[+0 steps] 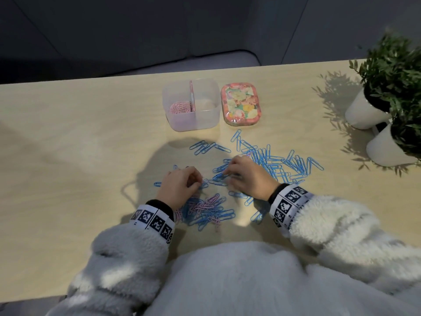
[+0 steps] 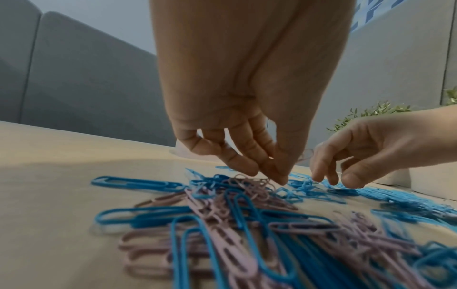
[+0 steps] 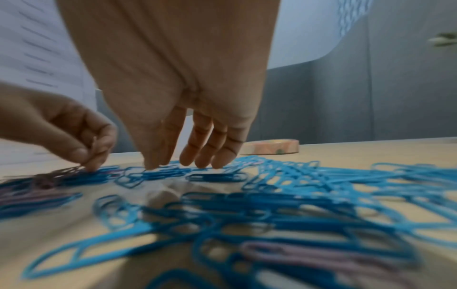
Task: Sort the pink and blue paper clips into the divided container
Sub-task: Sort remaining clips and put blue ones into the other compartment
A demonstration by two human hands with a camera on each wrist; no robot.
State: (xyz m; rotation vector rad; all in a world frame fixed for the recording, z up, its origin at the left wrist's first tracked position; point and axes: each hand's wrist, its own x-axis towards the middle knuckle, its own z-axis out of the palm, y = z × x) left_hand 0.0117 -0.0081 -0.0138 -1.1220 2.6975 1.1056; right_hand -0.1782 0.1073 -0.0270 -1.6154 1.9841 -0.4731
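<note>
Head view first: both hands are down in the scatter of clips on the table (image 1: 68, 137). The left hand (image 1: 178, 184) has its fingers curled in at the top of the mixed pink-and-blue pile (image 1: 205, 209); the right hand (image 1: 247, 176) works the blue paper clips (image 1: 280, 165) spread out towards three o'clock. The divided container (image 1: 191, 105) stands at twelve o'clock, well apart from the hands, pink clips (image 1: 180, 108) already in its left compartment, the right one looking bare. Its flowered lid (image 1: 240, 104) lies just beside it.

Left wrist view: thumb and fingers (image 2: 247, 168) are drawn together on pink paper clips (image 2: 249, 183) at the top of the heap, and a pale clip seems to poke out behind the thumb. The right hand hovers at three o'clock, fingertips on the blue.

Right wrist view: the fingers (image 3: 217, 156) hang straight, spread, tips touching the blue clips, gripping nothing. At nine o'clock the left hand pinches what look like pink ones.

My read: pink-picking is under way. Next comes a clean lift, free of tangled blues, then a carry to the left compartment.
</note>
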